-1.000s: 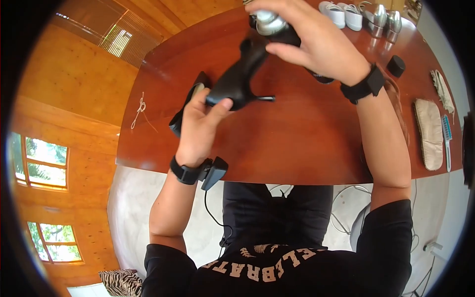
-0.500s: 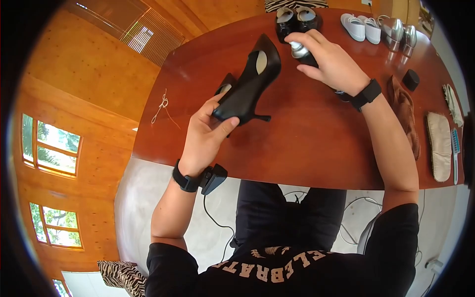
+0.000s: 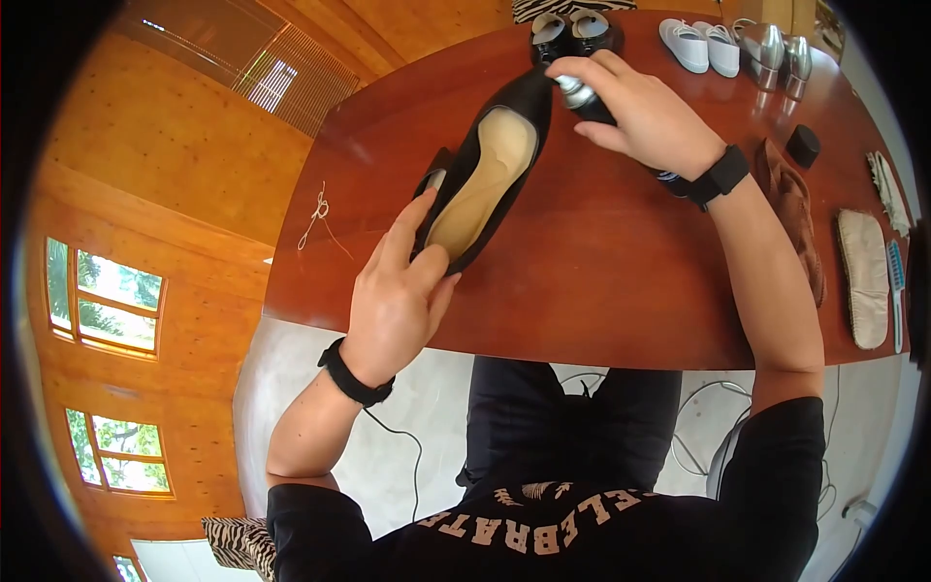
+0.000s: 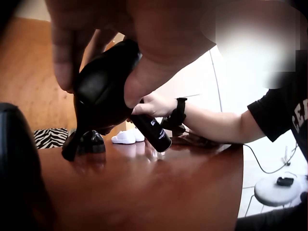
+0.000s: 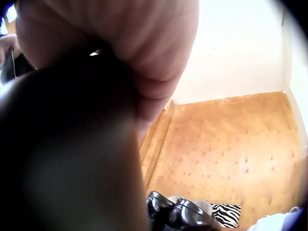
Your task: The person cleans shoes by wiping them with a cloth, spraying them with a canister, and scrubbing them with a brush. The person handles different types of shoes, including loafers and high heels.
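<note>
A black high-heeled shoe [image 3: 535, 107] is held at its heel end by my left hand [image 3: 388, 301], over the table. In the head view its beige insole faces up and the toe points away. The slim heel hangs below the shoe in the left wrist view. My right hand [image 3: 664, 118] grips a black spray can [image 4: 155, 135] with a silver top, its index finger over the white nozzle. That nozzle is close beside the shoe's toe. A second black shoe [image 3: 436, 173] stands on the table, partly hidden behind the held one.
Glossy black shoes [image 3: 590, 34], white sneakers [image 3: 685, 48] and silver shoes [image 3: 770, 60] stand along the far edge. To the right are a black cap [image 3: 803, 145], a brown cloth [image 3: 795, 223], a beige pad [image 3: 863, 281] and a blue-bristled brush [image 3: 896, 281]. String [image 3: 318, 211] lies left.
The left hand has rolled the shoe from its side until the insole faces up. The right hand first drew the can back toward the right, then shifted slightly left to the toe.
</note>
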`<action>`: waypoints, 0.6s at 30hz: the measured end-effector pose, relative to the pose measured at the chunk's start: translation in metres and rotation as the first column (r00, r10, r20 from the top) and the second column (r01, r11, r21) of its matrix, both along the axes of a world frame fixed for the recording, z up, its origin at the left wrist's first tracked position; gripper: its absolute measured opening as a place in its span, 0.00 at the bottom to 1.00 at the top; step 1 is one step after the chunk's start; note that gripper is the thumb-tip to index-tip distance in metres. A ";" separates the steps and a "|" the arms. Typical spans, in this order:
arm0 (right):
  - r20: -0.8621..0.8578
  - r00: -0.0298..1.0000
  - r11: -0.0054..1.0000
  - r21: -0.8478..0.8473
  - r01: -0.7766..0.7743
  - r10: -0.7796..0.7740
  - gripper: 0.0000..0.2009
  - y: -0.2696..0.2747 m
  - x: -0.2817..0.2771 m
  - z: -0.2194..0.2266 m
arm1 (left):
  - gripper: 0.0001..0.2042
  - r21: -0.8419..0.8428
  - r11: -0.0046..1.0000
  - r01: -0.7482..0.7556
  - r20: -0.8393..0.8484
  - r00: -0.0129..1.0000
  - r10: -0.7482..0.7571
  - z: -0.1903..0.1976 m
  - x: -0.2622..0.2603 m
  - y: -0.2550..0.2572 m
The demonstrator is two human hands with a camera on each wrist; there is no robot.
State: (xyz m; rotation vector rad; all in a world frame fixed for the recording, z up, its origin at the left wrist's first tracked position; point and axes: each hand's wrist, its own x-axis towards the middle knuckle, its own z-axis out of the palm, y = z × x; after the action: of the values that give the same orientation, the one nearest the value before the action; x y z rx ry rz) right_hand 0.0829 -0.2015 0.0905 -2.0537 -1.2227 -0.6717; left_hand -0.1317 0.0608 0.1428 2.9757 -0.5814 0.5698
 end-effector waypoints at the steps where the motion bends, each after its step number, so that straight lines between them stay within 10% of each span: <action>1: -0.014 0.999 0.999 -0.007 -0.044 0.044 0.29 0.004 -0.010 0.008 | 0.10 0.044 0.999 0.008 0.008 1.000 -0.008 -0.001 -0.001 -0.002; 18: 0.037 0.999 1.000 -0.024 0.002 -0.001 0.27 0.024 -0.040 0.012 | 0.07 0.335 0.941 0.042 0.176 0.979 -0.107 -0.004 0.000 -0.003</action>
State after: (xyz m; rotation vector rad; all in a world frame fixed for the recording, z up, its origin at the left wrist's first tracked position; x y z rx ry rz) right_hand 0.0430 -0.1771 0.1029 -2.0705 -1.2556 -0.7020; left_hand -0.1320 0.0574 0.1385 3.2081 -0.8838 0.8362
